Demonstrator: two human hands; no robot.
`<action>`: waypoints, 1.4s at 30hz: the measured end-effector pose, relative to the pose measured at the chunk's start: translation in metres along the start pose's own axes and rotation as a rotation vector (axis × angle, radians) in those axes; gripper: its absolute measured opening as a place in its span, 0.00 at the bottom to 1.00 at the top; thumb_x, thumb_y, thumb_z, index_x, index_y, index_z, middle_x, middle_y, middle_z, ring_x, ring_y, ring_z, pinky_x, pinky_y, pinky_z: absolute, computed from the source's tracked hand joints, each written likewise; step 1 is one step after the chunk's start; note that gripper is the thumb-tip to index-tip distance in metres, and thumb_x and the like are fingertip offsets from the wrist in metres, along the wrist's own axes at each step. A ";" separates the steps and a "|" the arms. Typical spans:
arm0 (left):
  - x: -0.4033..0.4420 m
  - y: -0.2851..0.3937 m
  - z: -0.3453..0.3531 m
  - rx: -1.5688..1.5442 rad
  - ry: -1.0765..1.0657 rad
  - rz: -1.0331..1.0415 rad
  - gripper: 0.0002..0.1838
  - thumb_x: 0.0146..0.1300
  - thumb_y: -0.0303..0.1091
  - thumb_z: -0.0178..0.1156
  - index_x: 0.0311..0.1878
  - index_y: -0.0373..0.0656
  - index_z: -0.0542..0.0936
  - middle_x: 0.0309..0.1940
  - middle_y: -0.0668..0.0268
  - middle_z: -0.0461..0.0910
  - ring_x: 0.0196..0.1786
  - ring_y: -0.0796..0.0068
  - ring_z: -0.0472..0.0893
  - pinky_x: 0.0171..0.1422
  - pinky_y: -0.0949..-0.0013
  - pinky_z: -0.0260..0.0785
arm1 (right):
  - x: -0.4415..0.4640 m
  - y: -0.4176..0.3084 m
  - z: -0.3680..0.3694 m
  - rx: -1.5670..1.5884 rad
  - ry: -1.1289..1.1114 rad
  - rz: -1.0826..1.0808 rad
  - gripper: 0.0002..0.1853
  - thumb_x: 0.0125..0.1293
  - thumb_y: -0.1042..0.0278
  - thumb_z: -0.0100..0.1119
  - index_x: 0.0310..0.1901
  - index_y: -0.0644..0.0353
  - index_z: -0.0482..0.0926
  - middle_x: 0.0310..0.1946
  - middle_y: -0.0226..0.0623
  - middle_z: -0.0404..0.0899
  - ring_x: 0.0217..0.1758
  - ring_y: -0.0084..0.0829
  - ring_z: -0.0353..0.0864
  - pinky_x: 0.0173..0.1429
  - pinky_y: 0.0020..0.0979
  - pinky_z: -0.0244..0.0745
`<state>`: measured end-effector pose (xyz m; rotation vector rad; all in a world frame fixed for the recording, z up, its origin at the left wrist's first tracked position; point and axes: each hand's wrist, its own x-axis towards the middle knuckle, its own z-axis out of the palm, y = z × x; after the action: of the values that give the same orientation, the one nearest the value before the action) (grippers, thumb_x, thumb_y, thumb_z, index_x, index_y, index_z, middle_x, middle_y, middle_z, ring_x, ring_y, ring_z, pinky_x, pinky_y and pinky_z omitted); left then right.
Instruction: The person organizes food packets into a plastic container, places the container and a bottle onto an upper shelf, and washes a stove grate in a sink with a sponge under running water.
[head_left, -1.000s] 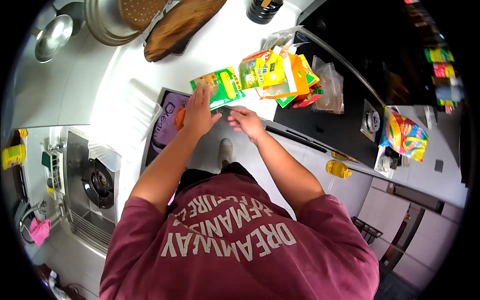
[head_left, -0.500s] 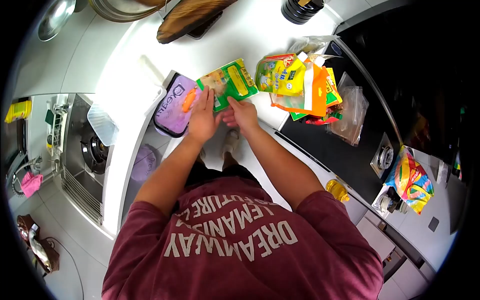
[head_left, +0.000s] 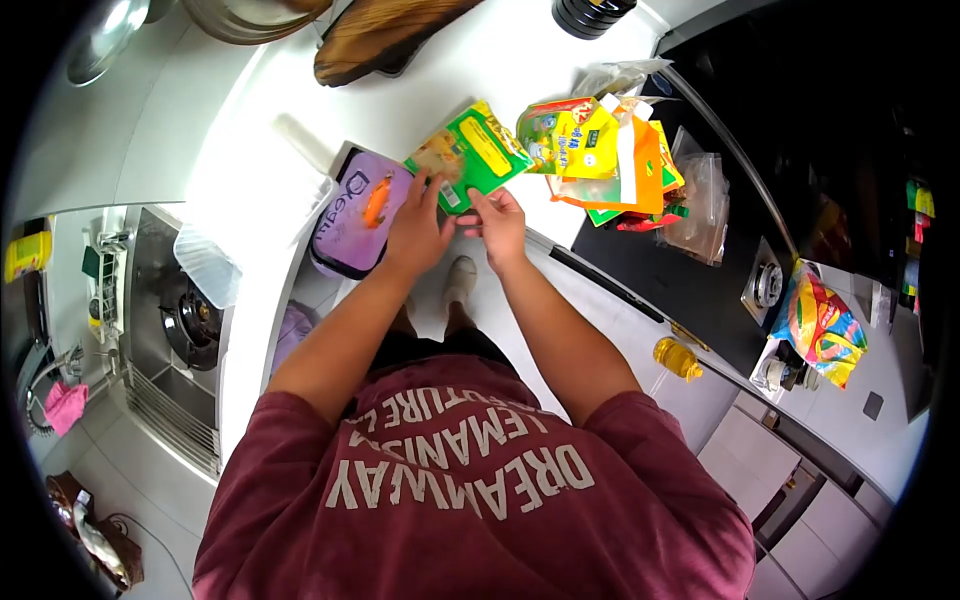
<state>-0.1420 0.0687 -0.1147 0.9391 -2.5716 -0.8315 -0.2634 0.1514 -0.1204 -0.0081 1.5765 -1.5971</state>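
Okay, so from the head view, a green packet point(head_left: 490, 172) is being handled by both hands at upper centre of the frame, near the edge of the white table point(head_left: 430, 100). Its lower edge is pinched by the right hand point(head_left: 500, 225), thumb laid on top and fingers curled in below. The packet's lower-left corner is touched by the fingers of the left hand point(head_left: 412, 235), which are held fairly close together; whether anything is gripped underneath can't be told.

For doing this well, a light but sure pinch would probably be best kept on the right, with the corner steadied by the left fingers so the packet isn't bent or twisted. Care should be taken at its right end, as the yellow pouch point(head_left: 575, 140) is right beside it and could get nudged. Same goes on the left, where the purple dark-rimmed thing point(head_left: 338, 240) is sitting close to the left hand.

Pose-wise, both forearms are angled inward and up the frame from the lower corners, so the hands are brought almost together. Whether the packet is raised or resting can't be made out.
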 end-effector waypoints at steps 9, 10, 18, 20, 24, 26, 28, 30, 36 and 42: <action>-0.020 0.015 -0.098 -0.290 0.104 0.127 0.27 0.60 0.28 0.59 0.63 0.39 0.69 0.61 0.52 0.70 0.60 0.56 0.74 0.63 0.59 0.68 | -0.043 -0.039 0.022 -0.624 -0.031 -0.582 0.08 0.62 0.71 0.66 0.29 0.66 0.80 0.19 0.35 0.81 0.21 0.19 0.79 0.25 0.24 0.72; -0.021 0.014 -0.122 -0.383 0.132 0.064 0.26 0.61 0.27 0.59 0.63 0.39 0.69 0.61 0.54 0.71 0.57 0.60 0.75 0.59 0.62 0.69 | -0.055 -0.049 0.032 -0.658 -0.074 -0.651 0.08 0.62 0.71 0.67 0.29 0.66 0.80 0.18 0.34 0.80 0.21 0.19 0.79 0.26 0.24 0.72; -0.022 -0.058 -0.246 -0.551 0.364 -0.067 0.14 0.65 0.32 0.60 0.52 0.39 0.79 0.47 0.59 0.80 0.39 0.73 0.79 0.40 0.73 0.71 | -0.095 -0.094 0.143 -0.809 -0.417 -0.861 0.15 0.57 0.70 0.71 0.22 0.68 0.74 0.18 0.38 0.72 0.18 0.28 0.69 0.26 0.31 0.67; -0.019 -0.070 -0.260 -0.554 0.379 -0.093 0.12 0.66 0.32 0.60 0.49 0.38 0.81 0.43 0.60 0.81 0.38 0.74 0.79 0.40 0.73 0.71 | -0.099 -0.103 0.173 -0.802 -0.464 -0.835 0.16 0.57 0.70 0.71 0.21 0.69 0.73 0.21 0.38 0.73 0.19 0.27 0.70 0.26 0.30 0.67; -0.012 -0.092 -0.277 -0.502 0.442 -0.132 0.11 0.65 0.33 0.61 0.45 0.36 0.82 0.38 0.60 0.82 0.36 0.72 0.80 0.42 0.71 0.71 | -0.090 -0.106 0.198 -0.723 -0.510 -0.907 0.11 0.59 0.71 0.69 0.27 0.69 0.77 0.22 0.35 0.73 0.20 0.26 0.71 0.27 0.30 0.68; -0.003 -0.095 -0.278 -0.456 0.480 -0.071 0.11 0.65 0.32 0.60 0.46 0.36 0.81 0.38 0.60 0.82 0.36 0.70 0.80 0.44 0.70 0.71 | -0.084 -0.105 0.207 -0.794 -0.414 -0.954 0.10 0.59 0.71 0.68 0.28 0.67 0.78 0.22 0.37 0.74 0.20 0.29 0.72 0.28 0.30 0.68; 0.000 -0.106 -0.268 -0.441 0.498 -0.091 0.16 0.64 0.32 0.60 0.53 0.38 0.78 0.47 0.56 0.79 0.40 0.66 0.82 0.47 0.67 0.73 | -0.078 -0.101 0.214 -0.858 -0.311 -1.000 0.08 0.60 0.70 0.67 0.30 0.66 0.79 0.21 0.39 0.75 0.20 0.31 0.74 0.28 0.31 0.69; 0.000 -0.117 -0.253 -0.428 0.517 -0.167 0.19 0.63 0.32 0.60 0.58 0.40 0.76 0.52 0.54 0.77 0.43 0.65 0.83 0.49 0.66 0.74 | -0.065 -0.085 0.213 -0.860 -0.261 -0.963 0.07 0.60 0.70 0.65 0.31 0.64 0.80 0.22 0.43 0.76 0.22 0.37 0.76 0.30 0.35 0.71; -0.035 -0.127 -0.214 -0.434 0.355 -0.245 0.21 0.63 0.29 0.60 0.60 0.43 0.74 0.55 0.55 0.75 0.47 0.66 0.83 0.45 0.68 0.75 | -0.041 -0.044 0.212 -0.996 -0.157 -1.082 0.06 0.59 0.70 0.64 0.34 0.63 0.80 0.25 0.45 0.77 0.26 0.46 0.78 0.34 0.40 0.74; -0.045 -0.120 -0.200 -0.460 0.301 -0.263 0.20 0.63 0.28 0.58 0.60 0.44 0.74 0.56 0.58 0.74 0.48 0.68 0.82 0.44 0.69 0.75 | -0.033 -0.031 0.214 -1.057 -0.102 -0.914 0.19 0.54 0.63 0.70 0.47 0.61 0.80 0.37 0.45 0.78 0.39 0.45 0.80 0.46 0.40 0.77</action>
<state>0.0389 -0.0609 -0.0305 1.1574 -1.9123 -1.1829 -0.1419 -0.0089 -0.0347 -1.5156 2.3010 -1.0839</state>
